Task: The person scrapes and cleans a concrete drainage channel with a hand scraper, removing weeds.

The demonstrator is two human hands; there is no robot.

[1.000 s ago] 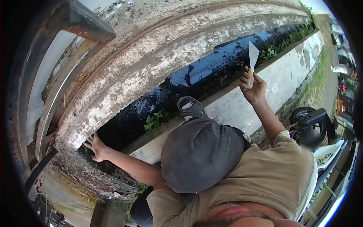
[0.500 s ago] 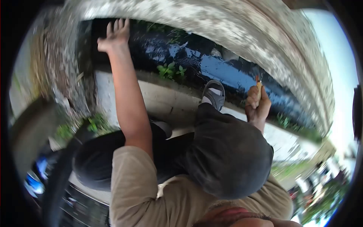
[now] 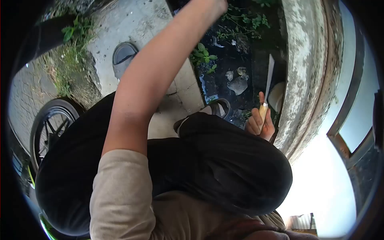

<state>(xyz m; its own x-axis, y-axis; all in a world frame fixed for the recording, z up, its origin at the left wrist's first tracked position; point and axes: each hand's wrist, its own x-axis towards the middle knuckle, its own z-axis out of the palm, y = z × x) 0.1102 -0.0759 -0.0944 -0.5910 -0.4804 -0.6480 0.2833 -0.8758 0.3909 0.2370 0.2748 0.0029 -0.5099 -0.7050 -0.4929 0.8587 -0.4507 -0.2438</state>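
Note:
My right hand is closed around the wooden handle of a knife, at the right of the view. The narrow blade points up, beside the stained wall. My left arm stretches up across the middle, and only part of my left hand shows at the top edge; its fingers are hidden. Near it, leafy green plants grow over a dark, wet ditch. A pale stone lies in the ditch, left of the blade.
Both my sandalled feet rest by the ditch, one on the concrete ledge. A curved, stained wall borders the right side. At the left are weeds and a black wheel. A small plant grows at the ledge.
The view has turned, bringing the wall to the right side. My left hand, earlier open with spread fingers, is now mostly beyond the top edge. The knife's blade now shows clearly.

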